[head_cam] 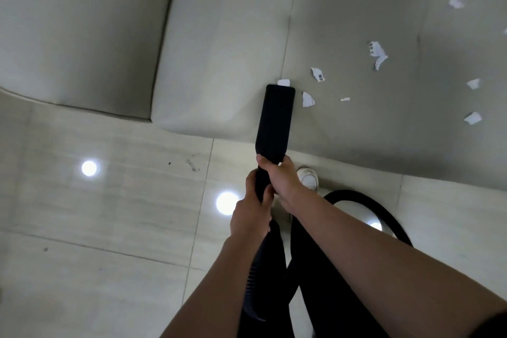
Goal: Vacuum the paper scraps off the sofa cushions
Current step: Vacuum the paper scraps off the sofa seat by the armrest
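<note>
Bare forearms rise from frame bottom. Left grip is curled round the neck of a black vacuum nozzle, and right grip is wrapped round it just above, at frame ctr. Nozzle tip sits on the sofa cushion, touching one scrap. Other paper scraps are scattered toward upper rt. Black hose loops over tiled floor at lower rt, near a white shoe.
</note>
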